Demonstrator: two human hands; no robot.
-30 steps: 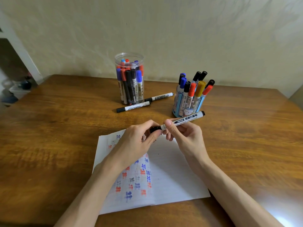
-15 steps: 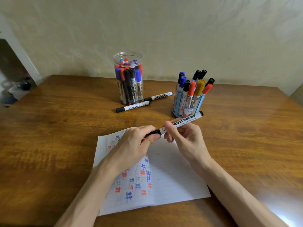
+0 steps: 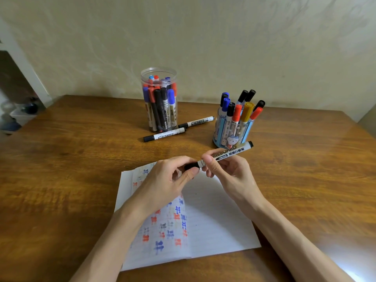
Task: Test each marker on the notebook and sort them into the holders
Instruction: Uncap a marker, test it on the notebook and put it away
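Observation:
My right hand [image 3: 227, 174] grips the white barrel of a black whiteboard marker [image 3: 232, 152] above the open notebook [image 3: 213, 220]. My left hand [image 3: 168, 180] pinches the marker's black cap [image 3: 191, 165] at the barrel's left end; the cap sits against the barrel. The notebook's left page bears red, blue and black test marks; the right page is nearly blank. Behind stand a clear plastic jar [image 3: 159, 98] and a light blue holder [image 3: 234, 131], both full of markers. Two black-capped markers, the nearer [image 3: 164, 136] and the farther [image 3: 196, 122], lie on the table between them.
The wooden table [image 3: 61, 169] runs to a pale wall at the back. An open doorway with a white bin [image 3: 22, 115] on the floor shows at the far left. The table's right corner sits at the frame's right side.
Both hands have stayed above the notebook with the marker between them. My left thumb and fingers have shifted slightly on the cap end; the marker keeps its tilt.

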